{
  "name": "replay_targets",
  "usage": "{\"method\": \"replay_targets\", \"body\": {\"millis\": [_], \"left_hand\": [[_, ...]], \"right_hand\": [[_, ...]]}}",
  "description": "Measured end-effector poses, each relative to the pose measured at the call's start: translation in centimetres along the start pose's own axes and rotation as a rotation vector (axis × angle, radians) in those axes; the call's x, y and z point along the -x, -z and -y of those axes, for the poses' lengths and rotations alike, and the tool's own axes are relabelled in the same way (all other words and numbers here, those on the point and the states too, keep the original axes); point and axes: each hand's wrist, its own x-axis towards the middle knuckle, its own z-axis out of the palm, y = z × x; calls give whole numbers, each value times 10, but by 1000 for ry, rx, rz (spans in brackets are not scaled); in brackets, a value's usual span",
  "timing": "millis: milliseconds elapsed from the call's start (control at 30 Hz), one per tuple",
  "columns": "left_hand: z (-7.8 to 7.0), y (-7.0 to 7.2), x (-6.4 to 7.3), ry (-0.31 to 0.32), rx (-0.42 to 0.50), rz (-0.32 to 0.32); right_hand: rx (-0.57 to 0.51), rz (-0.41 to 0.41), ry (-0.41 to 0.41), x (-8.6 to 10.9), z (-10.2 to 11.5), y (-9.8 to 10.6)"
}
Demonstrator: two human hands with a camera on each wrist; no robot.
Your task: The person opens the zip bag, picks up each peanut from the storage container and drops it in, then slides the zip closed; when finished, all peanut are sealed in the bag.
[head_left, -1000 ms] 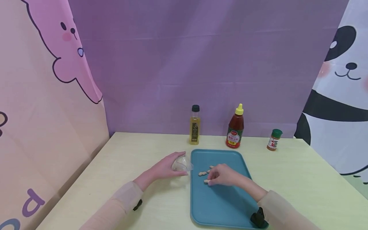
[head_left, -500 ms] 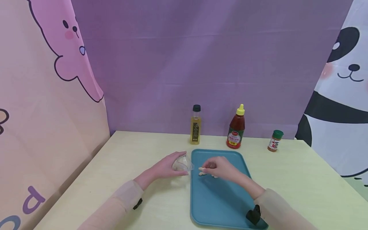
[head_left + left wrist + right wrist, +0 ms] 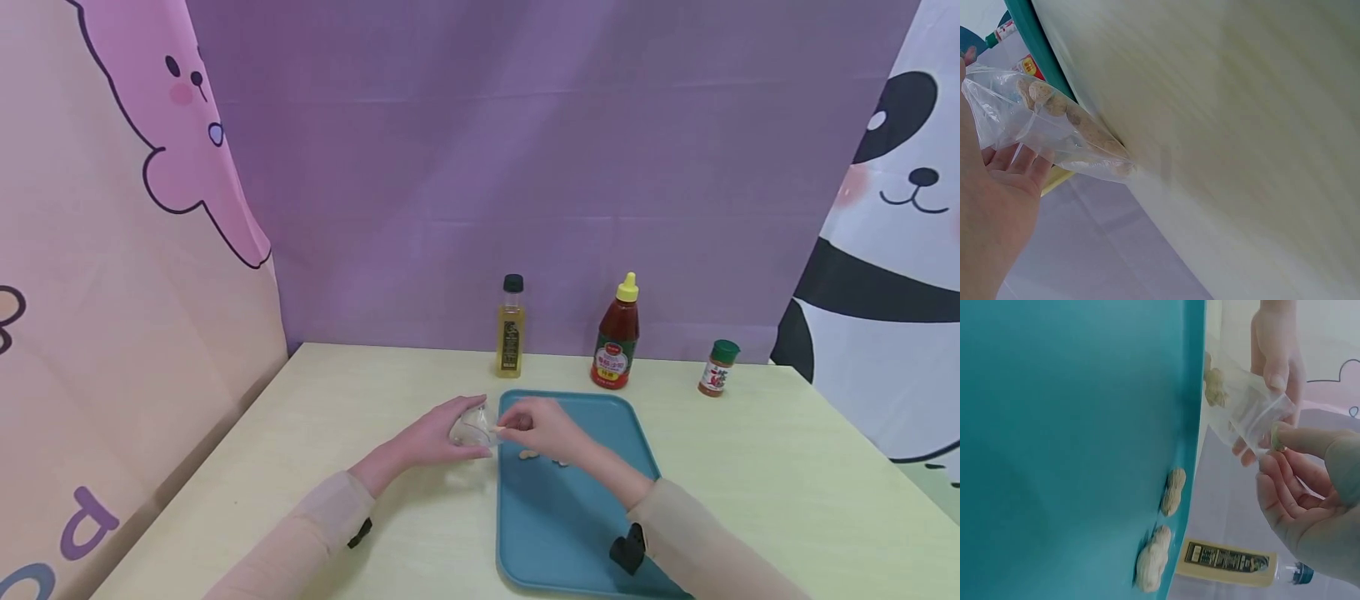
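Note:
My left hand (image 3: pixel 438 433) holds a clear plastic bag (image 3: pixel 471 427) by its mouth, at the left edge of a blue tray (image 3: pixel 577 533). Several unshelled peanuts (image 3: pixel 1054 103) lie low in the bag in the left wrist view. At the bag's mouth, my right hand (image 3: pixel 546 429) pinches a peanut (image 3: pixel 1279 437) between thumb and fingertips; the fingers partly cover it. On the tray, one peanut (image 3: pixel 1174 490) and a larger peanut (image 3: pixel 1154 559) lie near its edge in the right wrist view.
Behind the tray stand an oil bottle (image 3: pixel 511 329) with a dark cap and a red sauce bottle (image 3: pixel 615 337) with a yellow tip. A small green-capped jar (image 3: pixel 717 371) is farther right. A purple cloth (image 3: pixel 450 167) hangs behind the table.
My right hand has picked up a peanut from the tray and moved left and up to the bag's mouth. The left hand and bag have stayed in place.

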Motion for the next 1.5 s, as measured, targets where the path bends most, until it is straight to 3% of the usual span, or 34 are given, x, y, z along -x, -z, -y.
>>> {"method": "replay_targets", "body": {"millis": [667, 1067, 1500], "left_hand": [[1, 2, -1, -22, 25, -11], [1, 0, 1, 2, 15, -3], [-3, 0, 0, 11, -9, 5]], "right_hand": [[-48, -11, -16, -9, 8, -8], [-68, -48, 3, 0, -4, 0], [-12, -61, -60, 24, -37, 23]]}}
